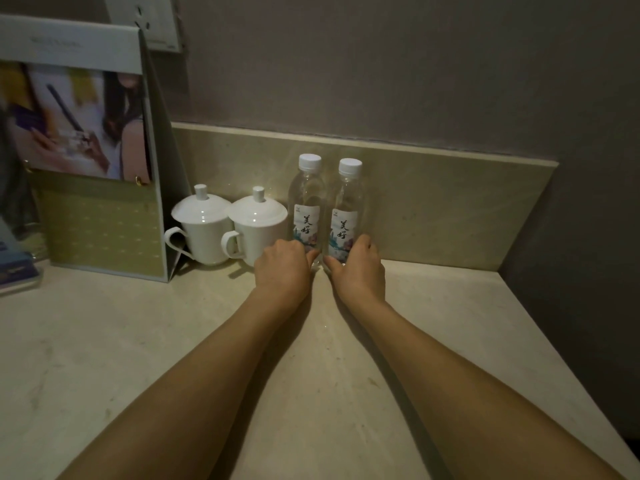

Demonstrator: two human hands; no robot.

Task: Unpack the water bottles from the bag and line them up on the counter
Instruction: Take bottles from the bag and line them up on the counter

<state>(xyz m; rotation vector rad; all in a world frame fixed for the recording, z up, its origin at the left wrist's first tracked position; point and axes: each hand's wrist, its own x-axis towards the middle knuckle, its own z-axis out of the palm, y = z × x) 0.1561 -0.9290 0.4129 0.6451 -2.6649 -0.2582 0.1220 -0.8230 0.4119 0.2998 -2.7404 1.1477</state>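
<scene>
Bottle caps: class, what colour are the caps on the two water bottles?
White on both, left cap and right cap; clearest in the head view.

A pale stone counter [104, 358] is being lit dimly. A low beige backsplash [450, 209] is being backed by a grey wall [381, 64], just beyond the fingers. A wall socket [145, 22] is being shown far up-left of them.
</scene>
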